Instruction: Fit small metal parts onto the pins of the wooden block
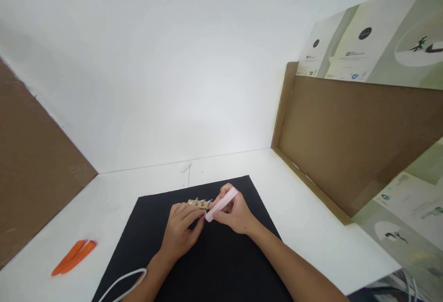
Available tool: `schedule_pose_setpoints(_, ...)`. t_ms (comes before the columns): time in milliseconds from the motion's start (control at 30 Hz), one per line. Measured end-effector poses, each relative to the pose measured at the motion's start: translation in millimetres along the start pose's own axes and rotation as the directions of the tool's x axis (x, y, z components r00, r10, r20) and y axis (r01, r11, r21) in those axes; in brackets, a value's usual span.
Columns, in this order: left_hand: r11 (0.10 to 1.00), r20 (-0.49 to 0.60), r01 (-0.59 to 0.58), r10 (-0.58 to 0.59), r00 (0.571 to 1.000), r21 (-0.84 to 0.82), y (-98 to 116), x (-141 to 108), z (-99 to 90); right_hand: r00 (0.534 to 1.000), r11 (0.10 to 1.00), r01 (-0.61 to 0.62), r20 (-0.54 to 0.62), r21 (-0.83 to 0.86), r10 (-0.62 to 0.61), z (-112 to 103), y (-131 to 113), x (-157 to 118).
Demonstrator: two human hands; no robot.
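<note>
Near the far edge of a black mat [221, 265], both my hands meet over a small light-wood piece [192, 203] with several metal pegs along it, like a tuning-peg headstock. My left hand [182, 230] is closed at its near side, thumb and fingers pinched together by the pegs; the fingers cover part of the wood. In my right hand [238, 216] is a pale pink bar-shaped thing [221, 204], held at a slant. Its lower end comes down beside my left fingertips and the pegs. Whether it touches them I cannot tell.
Two orange strips [74, 257] lie on the white table [114, 228] to the left. A white cable [133, 274] loops by my left forearm. Cardboard panels [31, 168] stand at the left, and an open cardboard box [356, 136] at the right. A white wall [173, 71] rises behind.
</note>
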State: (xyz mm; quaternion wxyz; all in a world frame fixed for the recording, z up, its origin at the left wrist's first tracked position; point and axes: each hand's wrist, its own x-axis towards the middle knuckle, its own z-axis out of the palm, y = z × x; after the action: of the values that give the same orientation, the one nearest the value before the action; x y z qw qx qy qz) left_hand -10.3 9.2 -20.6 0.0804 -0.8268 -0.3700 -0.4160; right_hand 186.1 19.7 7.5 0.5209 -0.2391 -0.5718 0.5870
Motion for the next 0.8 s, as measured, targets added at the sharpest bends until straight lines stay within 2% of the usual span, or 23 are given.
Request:
schedule_pose_setpoints(100, 1.0, -0.004, 0.0, 0.0, 1.0, -0.012, 1.6, 0.9, -0.6, 1.0, 0.998, 0.0, -0.015, 0.058, 0.001, 1.9, 0.9, 1.0)
schedule_pose_setpoints(333, 1.0, 0.001, 0.022, -0.022, 1.0, -0.015, 1.9, 0.3, -0.4, 0.983, 0.999, 0.012, -0.184, 0.029, -0.007, -2.4, 8.2, 7.6)
schedule_pose_setpoints(433, 1.0, 0.006, 0.027, -0.027, 1.0, -0.012, 1.6, -0.9, 0.3, 0.983, 1.0, 0.005, -0.181, 0.01, -0.003, -3.7, 6.9, 7.5)
schedule_pose_setpoints(533, 0.999, 0.003, 0.046, -0.046, 0.999, -0.016, 2.0, -1.7, 0.6, 0.994, 1.0, -0.004, -0.111, 0.015, 0.006, -1.5, 2.2, 5.0)
schedule_pose_setpoints(600, 0.994, -0.009, 0.104, -0.105, 0.994, -0.008, 0.2, -1.9, 0.9, 0.997, 0.999, -0.018, -0.068, 0.032, 0.02, 0.6, -0.9, 3.4)
schedule_pose_setpoints(667, 0.977, -0.04, 0.211, -0.21, 0.977, 0.019, -5.4, -2.2, 1.8, 0.998, 0.998, -0.03, -0.061, 0.048, 0.033, 1.8, -2.7, 2.8)
schedule_pose_setpoints(800, 0.894, -0.125, 0.44, -0.429, 0.895, 0.087, -26.2, -4.8, 5.1, 0.994, 0.996, -0.032, -0.097, 0.08, 0.04, -0.2, -2.3, 4.5)
